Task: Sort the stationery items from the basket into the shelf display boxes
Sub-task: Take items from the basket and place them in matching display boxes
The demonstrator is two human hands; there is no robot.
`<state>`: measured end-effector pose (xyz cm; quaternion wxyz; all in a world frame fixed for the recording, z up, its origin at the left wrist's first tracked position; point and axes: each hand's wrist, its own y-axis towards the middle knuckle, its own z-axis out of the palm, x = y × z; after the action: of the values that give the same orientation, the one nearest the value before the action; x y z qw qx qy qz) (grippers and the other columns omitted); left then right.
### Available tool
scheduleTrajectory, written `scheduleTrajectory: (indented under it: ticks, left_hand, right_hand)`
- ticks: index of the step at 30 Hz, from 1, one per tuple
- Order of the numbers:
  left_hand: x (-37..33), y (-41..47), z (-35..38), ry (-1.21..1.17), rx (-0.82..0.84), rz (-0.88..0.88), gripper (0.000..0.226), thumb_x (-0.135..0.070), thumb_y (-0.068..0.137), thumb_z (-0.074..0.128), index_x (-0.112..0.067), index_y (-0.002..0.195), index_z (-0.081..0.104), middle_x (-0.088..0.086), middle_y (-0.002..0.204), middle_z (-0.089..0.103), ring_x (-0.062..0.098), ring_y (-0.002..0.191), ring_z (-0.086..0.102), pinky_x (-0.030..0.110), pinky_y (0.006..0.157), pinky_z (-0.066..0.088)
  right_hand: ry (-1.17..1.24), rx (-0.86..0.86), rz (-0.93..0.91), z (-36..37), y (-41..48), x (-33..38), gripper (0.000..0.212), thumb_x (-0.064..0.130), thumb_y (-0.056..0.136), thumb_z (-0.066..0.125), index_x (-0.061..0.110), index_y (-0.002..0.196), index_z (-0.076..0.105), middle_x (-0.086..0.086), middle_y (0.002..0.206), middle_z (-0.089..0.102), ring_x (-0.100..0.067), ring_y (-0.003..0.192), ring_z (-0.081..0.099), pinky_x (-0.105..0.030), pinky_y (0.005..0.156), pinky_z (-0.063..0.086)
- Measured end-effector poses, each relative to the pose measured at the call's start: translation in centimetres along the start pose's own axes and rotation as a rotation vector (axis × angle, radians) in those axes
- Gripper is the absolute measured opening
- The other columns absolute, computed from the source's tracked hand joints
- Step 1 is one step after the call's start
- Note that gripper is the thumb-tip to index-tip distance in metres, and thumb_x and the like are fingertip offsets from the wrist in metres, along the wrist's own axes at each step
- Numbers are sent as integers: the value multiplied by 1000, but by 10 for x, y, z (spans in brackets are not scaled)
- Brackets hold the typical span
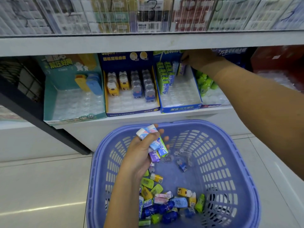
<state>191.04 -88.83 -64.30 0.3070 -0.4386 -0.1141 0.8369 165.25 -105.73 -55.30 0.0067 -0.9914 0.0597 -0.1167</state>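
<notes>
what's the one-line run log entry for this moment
left hand: holds erasers over basket | right hand: pinches purple eraser inside blue display box | basket: many loose items unsorted

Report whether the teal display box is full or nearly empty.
Nearly empty: the teal display box holds only a yellow item and a blue item at its back.

The basket (218, 170) is lilac-blue, with a teal box (49, 96), a navy box (115, 60) and a blue-and-white box (181, 109).

Top-shelf packages (148, 15) are blurred; labels unreadable. Basket (230, 162): near rim is cut off by the bottom edge.
</notes>
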Motion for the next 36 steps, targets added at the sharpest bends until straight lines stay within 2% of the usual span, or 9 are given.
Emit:
scheduleTrajectory:
  ticks: [6,8,10,12,16,21,27,33,36]
  left_hand:
    - [0,-4,7,-35,-6,34,24,-17,86,61,-9,108,63,2,84,74,21,79,73,31,59,58]
    - [0,-5,8,-30,-14,51,31,-27,79,64,-9,104,64,1,83,74,20,79,73,30,59,58]
    - [1,-5,8,-20,-29,65,33,-31,81,61,-8,105,63,2,84,73,20,80,72,32,61,59]
    - [1,-7,9,5,-45,80,35,-35,86,58,-5,105,63,8,87,73,22,81,71,34,66,60]
    - [3,-13,14,53,-62,110,39,-37,92,52,-1,103,63,13,89,74,20,81,72,28,59,57]
    - [1,-23,17,3,-23,104,39,-40,77,58,-7,97,66,12,89,74,18,79,72,28,62,58]
    - [-1,-25,17,-10,-8,87,26,-2,84,62,-9,109,63,4,89,73,16,76,71,30,60,58]
    - [-1,-19,12,-95,-13,54,27,10,89,48,-6,107,61,7,88,73,23,81,72,35,65,60]
    - [-1,-16,10,-115,-19,43,27,10,89,48,-4,108,61,9,90,73,25,81,72,35,65,60]
  right_hand:
    - [17,-93,60,-2,-30,19,39,18,91,58,11,129,53,-16,127,56,-31,116,52,-31,92,40]
    - [161,-146,2,2,-68,35,29,20,83,69,13,110,64,-10,108,67,-17,94,62,-21,78,43]
    - [377,-19,-92,9,-121,56,23,27,70,81,18,86,68,1,80,67,3,62,55,-8,58,40]
    - [553,125,-143,20,-172,75,32,35,60,86,21,81,66,9,71,59,2,51,47,-10,52,37]
    - [535,157,-143,49,-217,97,37,32,61,86,22,91,66,8,79,55,-1,56,46,-10,57,36]
    - [463,36,-130,57,-227,99,23,21,77,75,15,98,70,5,82,56,-3,64,51,-13,64,37]
    - [1079,-107,148,41,-206,60,21,0,76,73,13,92,67,-4,76,62,-6,63,60,-18,65,51]
    - [736,-451,132,10,-127,19,22,2,78,69,8,100,66,-1,86,66,-10,76,60,-16,71,49]
    - [562,-475,42,5,-85,16,16,4,81,65,4,96,71,-10,95,71,-13,83,62,-1,66,40]
